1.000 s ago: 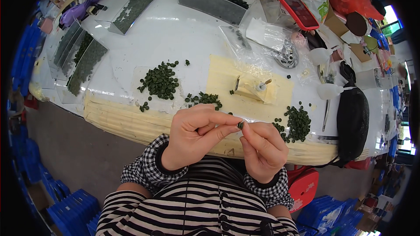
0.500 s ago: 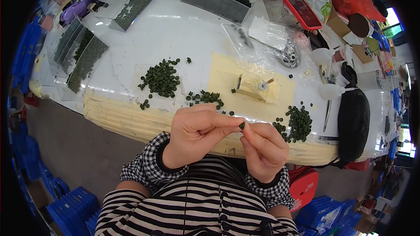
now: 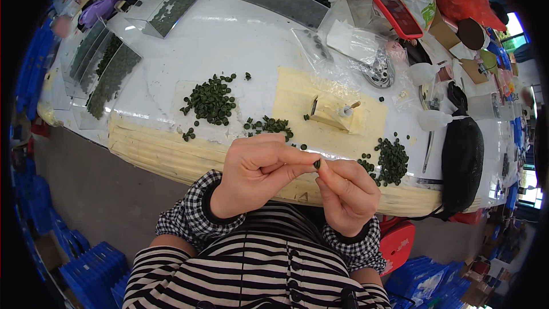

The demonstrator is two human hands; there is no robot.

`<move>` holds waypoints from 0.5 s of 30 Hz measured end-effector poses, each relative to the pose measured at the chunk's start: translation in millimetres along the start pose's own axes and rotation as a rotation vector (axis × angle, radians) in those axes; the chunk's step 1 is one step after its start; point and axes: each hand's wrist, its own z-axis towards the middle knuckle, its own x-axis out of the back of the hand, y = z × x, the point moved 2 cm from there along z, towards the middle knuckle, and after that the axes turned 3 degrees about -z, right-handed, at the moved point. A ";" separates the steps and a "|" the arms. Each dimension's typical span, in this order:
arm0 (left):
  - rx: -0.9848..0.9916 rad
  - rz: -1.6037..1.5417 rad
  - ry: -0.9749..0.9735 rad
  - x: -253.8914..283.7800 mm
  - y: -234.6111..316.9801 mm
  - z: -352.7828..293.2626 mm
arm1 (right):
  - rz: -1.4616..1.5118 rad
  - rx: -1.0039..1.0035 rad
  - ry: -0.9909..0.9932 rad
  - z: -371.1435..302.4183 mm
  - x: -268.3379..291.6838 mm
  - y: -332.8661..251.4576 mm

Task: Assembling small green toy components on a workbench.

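Both my hands meet in front of my body, above the table's near edge. A small dark green round piece (image 3: 317,164) is pinched between the fingertips of my left hand (image 3: 254,166) and my right hand (image 3: 349,191). Its exact kind is too small to make out. Similar green pieces lie in a large heap (image 3: 210,102) left of centre, a smaller heap (image 3: 270,128) beyond my left hand, and another heap (image 3: 392,161) beside my right hand. A tape-covered block (image 3: 337,115) with a short upright peg stands on the yellow sheet (image 3: 289,94) beyond my hands.
Clear bins of dark pieces stand at the far left (image 3: 114,74), back left (image 3: 182,3) and back centre (image 3: 283,3). A red-cased phone (image 3: 387,4) leans at the back right. Toward the right lie tweezers (image 3: 428,151), a white squeeze bottle (image 3: 433,119) and a black bag (image 3: 462,160).
My hands stay pinched on the same green piece with almost no movement. The view has shifted very slightly.
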 end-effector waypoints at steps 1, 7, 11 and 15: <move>0.000 -0.002 0.000 0.1 0.0 0.1 | 0.000 0.000 0.001 -0.5 -0.3 0.2; 0.022 -0.003 0.000 0.2 -1.7 -0.2 | 0.008 -0.008 0.001 -1.1 -1.4 0.6; 0.027 -0.016 0.008 1.2 -3.6 -0.1 | 0.013 -0.011 -0.010 0.5 -2.5 1.0; 0.032 -0.027 0.008 0.6 -3.6 -0.4 | 0.018 -0.001 -0.001 -0.4 -2.6 2.1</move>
